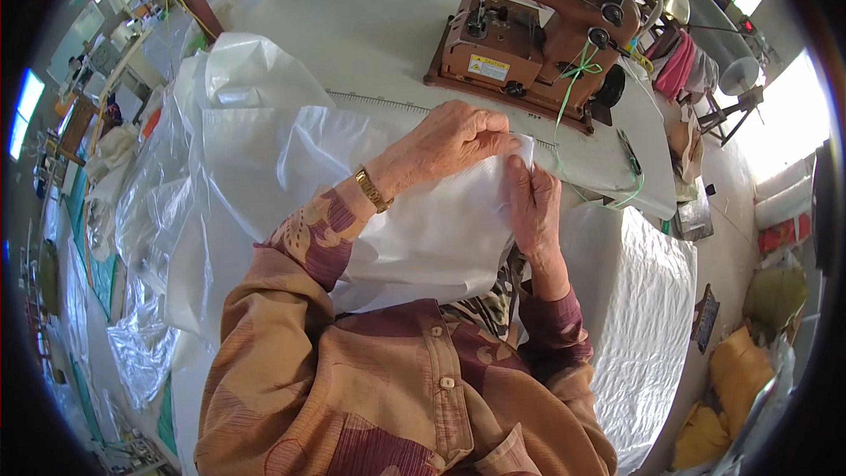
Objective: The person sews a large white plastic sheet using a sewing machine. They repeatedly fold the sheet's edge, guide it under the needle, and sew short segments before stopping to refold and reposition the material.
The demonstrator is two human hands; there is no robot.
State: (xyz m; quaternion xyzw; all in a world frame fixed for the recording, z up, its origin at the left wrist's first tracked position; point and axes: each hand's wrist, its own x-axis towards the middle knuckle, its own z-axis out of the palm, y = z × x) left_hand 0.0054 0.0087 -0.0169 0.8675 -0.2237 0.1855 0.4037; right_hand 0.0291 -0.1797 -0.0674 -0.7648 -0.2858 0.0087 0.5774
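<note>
A large white plastic sheet (423, 238) spreads over the table and drapes across my lap. My left hand (454, 143) comes over it with the fingers closed, pinching the sheet's upper right corner. Just below and to the right, my right hand (535, 207) grips the same corner, thumb up against the folded edge. The two hands nearly touch, and a small flap of the sheet stands up between them. Beyond them on the table is a brown sewing machine (502, 40), with light green thread (580, 70) tied on it and trailing down.
A ruler strip (379, 100) runs along the table (370, 26). Thread snips (629, 152) lie at the table's right side. A stack of white sheets (639, 300) sits to my right. Crumpled clear plastic (145, 335) hangs at the left, and yellow-orange cloth (738, 370) lies on the floor at right.
</note>
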